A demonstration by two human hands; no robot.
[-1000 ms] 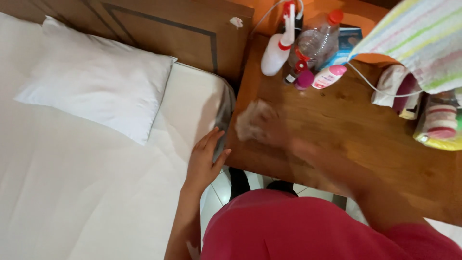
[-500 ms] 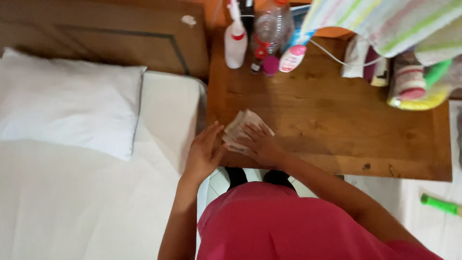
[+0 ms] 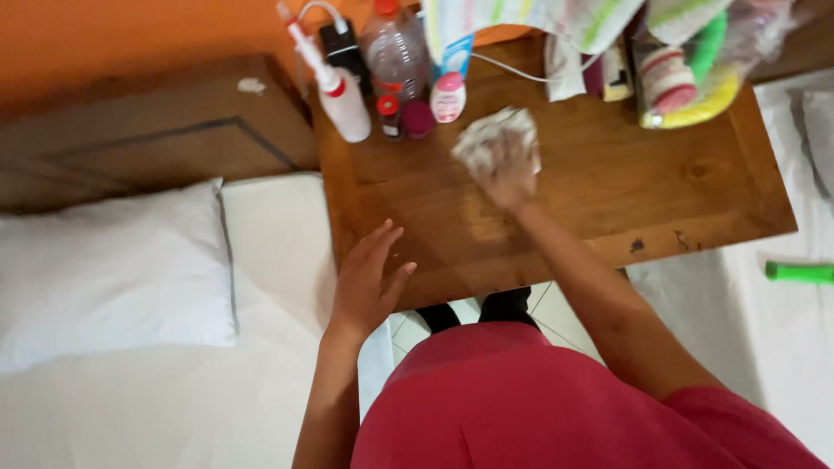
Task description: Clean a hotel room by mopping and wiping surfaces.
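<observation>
Crumpled whitish cloth is gripped under the right hand near the table's back edge; the left hand, open, is braced at its front-left corner.

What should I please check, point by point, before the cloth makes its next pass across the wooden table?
1. Grip on cloth: right hand presses the crumpled pale cloth flat on the brown wooden table: ok.
2. Clearance to the small white bottle with pink cap: cloth sits very close: not ok.
3. White spray bottle with red trigger upright at the back edge: ok.
4. Left hand rests open at the table's near corner, away from the cloth: ok.
5. White cable trails across the back of the table near the cloth: not ok.
6. Surface clean: cannot tell.
</observation>
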